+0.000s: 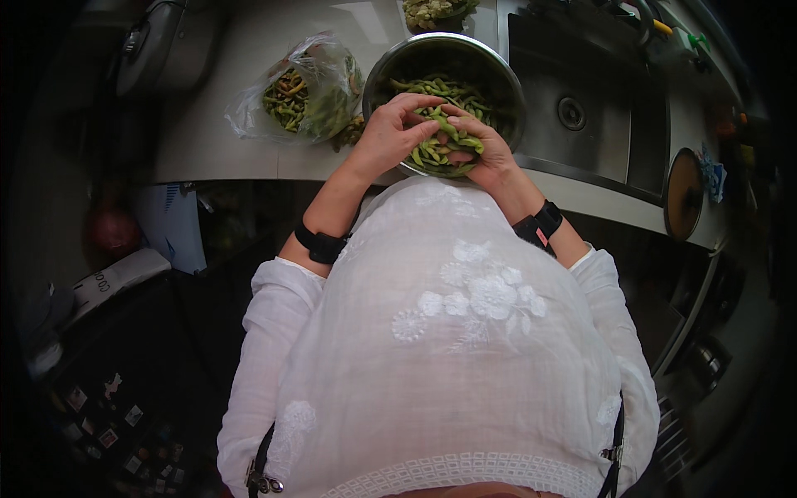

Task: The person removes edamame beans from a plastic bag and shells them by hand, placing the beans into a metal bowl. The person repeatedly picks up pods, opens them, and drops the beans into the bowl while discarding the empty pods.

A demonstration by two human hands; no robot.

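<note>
A steel bowl (512,71) stands at the counter's front edge, with green soybean pods (429,155) piled inside. Over its near half, my right hand (489,146) holds several pods in its curled fingers. My left hand (392,131) meets it from the other side, thumb and forefinger apart and the thumb tip at the pods. Whether the left fingers grip a pod is hidden. Left of the bowl lies a clear plastic bag (249,112), its mouth spread, holding more pods, some of them yellowed or brownish.
A cauliflower (436,12) sits behind the bowl. To the right is a steel sink (579,149) with a drain. A round lid (683,194) stands on edge at the counter's right front. A grey appliance (180,56) occupies the back left.
</note>
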